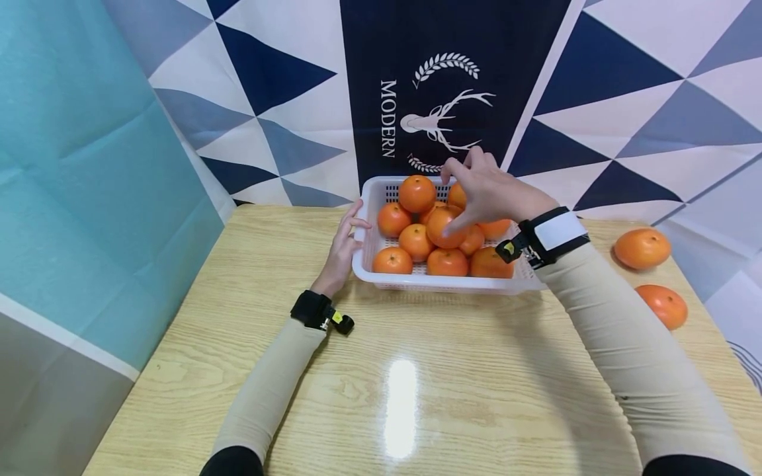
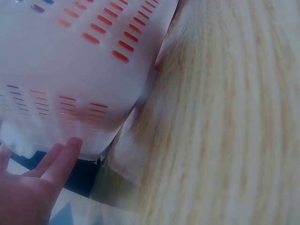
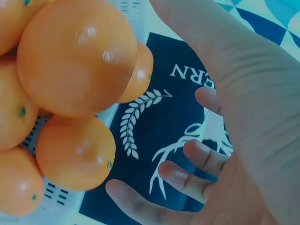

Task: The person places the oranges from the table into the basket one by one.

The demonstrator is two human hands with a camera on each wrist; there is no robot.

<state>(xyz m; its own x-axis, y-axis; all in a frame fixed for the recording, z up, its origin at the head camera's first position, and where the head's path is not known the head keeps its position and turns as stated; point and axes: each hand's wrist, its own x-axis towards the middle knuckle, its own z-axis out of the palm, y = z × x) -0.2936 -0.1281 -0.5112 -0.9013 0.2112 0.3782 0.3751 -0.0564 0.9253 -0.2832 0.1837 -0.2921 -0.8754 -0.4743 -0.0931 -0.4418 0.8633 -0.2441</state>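
A white slotted plastic basket (image 1: 452,283) holds several oranges in a heap, one orange (image 1: 440,228) lying on top. My right hand (image 1: 491,192) is over the basket's right half, thumb overlapping that top orange in the head view. From the right wrist, the hand (image 3: 239,122) shows spread, bent fingers with nothing between them, beside the large near orange (image 3: 77,56). At the basket's left end my left hand (image 1: 341,251) rests its fingers on the rim. Its extended fingers (image 2: 63,161) reach along the slotted outer wall in the left wrist view.
Two loose oranges, one farther back (image 1: 643,248) and one nearer (image 1: 662,306), lie on the wooden table (image 1: 333,396) at the right, near my right forearm. A patterned cloth (image 1: 286,86) with a deer print rises directly behind the basket.
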